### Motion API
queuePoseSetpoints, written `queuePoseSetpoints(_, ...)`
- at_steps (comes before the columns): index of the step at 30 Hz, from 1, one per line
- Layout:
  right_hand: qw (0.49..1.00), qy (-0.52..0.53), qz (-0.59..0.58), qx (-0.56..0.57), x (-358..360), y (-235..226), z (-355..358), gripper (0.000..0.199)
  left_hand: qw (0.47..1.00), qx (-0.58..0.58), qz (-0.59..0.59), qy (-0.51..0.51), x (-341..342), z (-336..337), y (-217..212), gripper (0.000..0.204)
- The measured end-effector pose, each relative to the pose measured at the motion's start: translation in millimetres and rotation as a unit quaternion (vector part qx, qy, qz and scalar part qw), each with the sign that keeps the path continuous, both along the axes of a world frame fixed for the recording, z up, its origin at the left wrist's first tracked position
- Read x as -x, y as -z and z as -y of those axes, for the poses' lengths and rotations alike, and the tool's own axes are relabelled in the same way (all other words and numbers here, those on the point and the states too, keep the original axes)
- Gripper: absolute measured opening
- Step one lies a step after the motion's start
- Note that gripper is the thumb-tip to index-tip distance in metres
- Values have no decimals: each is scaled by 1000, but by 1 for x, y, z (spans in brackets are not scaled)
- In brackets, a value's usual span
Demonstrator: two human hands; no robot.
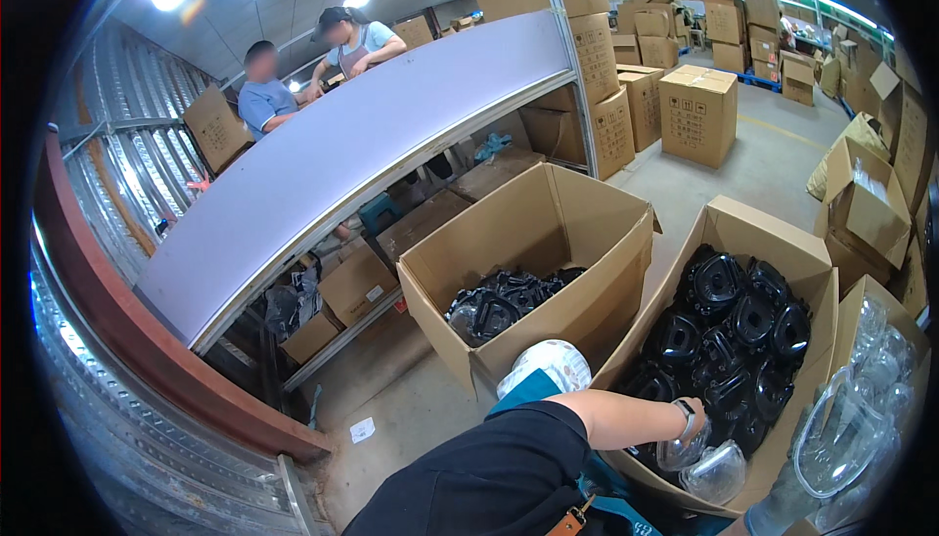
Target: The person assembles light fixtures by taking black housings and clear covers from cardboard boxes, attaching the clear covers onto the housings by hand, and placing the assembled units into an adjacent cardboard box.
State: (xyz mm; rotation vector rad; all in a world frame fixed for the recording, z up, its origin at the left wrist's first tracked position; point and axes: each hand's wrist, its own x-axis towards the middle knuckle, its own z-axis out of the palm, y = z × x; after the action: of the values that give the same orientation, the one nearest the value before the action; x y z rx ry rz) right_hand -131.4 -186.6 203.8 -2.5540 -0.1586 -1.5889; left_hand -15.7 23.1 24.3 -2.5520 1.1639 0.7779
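My left arm, in a black short sleeve with a watch at the wrist, reaches right into an open cardboard box full of black moulded plastic parts. My left hand is down at the box's near corner, closed on a clear plastic piece; a second clear piece lies beside it. At the lower right edge my right hand, in grey, holds up a clear plastic cover. Most of that hand is cut off by the frame.
A second open box to the left holds a few black parts. A carton of clear covers stands far right. A long grey worktable runs behind, with two people working at its far side. Stacked cartons fill the floor beyond.
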Motion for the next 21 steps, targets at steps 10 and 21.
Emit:
queuePoseSetpoints(10,932,-157,-75,-320,16,-30,-50,57,922,47,22,-383,-19,-57,23,73)
queuePoseSetpoints(21,707,-383,72,-590,6,-15,-9,52,808,130,-354,-452,-62,-59,63,63)
